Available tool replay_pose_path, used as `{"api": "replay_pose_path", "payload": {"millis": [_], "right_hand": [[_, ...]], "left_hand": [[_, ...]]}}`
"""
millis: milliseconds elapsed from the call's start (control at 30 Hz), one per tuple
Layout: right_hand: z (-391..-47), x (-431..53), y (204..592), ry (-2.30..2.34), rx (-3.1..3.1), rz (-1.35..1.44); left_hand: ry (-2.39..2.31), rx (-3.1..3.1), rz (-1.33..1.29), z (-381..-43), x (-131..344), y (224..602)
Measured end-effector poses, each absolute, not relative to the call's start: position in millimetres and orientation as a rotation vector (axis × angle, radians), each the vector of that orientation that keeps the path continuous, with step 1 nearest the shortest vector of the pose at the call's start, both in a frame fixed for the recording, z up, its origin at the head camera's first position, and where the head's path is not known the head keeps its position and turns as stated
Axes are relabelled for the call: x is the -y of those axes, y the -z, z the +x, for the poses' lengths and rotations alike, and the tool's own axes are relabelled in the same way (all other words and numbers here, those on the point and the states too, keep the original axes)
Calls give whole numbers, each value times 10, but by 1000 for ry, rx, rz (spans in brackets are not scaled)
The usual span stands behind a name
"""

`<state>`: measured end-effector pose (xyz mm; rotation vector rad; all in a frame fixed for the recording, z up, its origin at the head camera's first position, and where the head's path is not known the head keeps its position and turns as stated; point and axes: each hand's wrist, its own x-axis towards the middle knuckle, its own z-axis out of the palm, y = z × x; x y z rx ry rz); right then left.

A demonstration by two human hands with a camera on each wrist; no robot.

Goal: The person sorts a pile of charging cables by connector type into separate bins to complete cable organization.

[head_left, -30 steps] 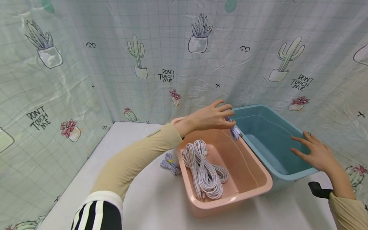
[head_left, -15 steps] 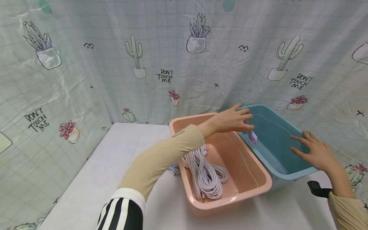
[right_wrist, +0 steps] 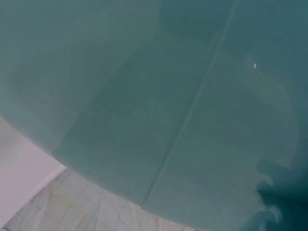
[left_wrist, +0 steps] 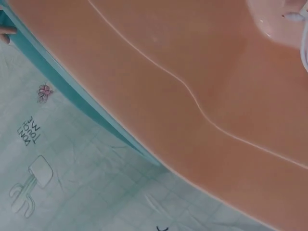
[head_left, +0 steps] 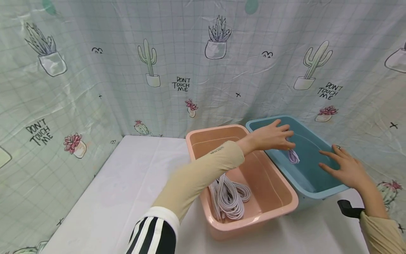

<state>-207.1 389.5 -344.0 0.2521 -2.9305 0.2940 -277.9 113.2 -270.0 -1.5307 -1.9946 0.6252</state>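
Observation:
My left hand (head_left: 271, 137) reaches across the pink bin (head_left: 287, 209) and pinches a small coiled cable (head_left: 293, 156), pale lilac, that hangs over the inside of the blue bin (head_left: 330, 193). Spread fingers show on my right hand (head_left: 345, 169), which is at the right rim of the blue bin with nothing in its grip. Several white coiled cables (head_left: 229, 199) lie on the floor of the pink bin, partly behind the left sleeve. The left wrist view shows mostly the pink bin's inner wall (left_wrist: 144, 96); the right wrist view looks into the blue bin's interior (right_wrist: 120, 110).
Both bins stand side by side on a white table (head_left: 139, 169), the blue one to the right and slightly farther back. A curtain (head_left: 120, 70) printed with cacti hangs right behind them and along both sides.
The left hand has carried the small coiled cable rightward from above the pink bin to over the blue bin. Its sleeve now hides another small cable bundle on the table. The right hand stays put.

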Motion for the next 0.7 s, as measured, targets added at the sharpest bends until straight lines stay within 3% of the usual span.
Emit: {"api": "replay_pose_path", "payload": {"millis": [700], "right_hand": [[-2109, -3899, 3438, -296, 2933, 260]], "left_hand": [[-740, 2128, -1541, -2801, -1458, 2791]]}}
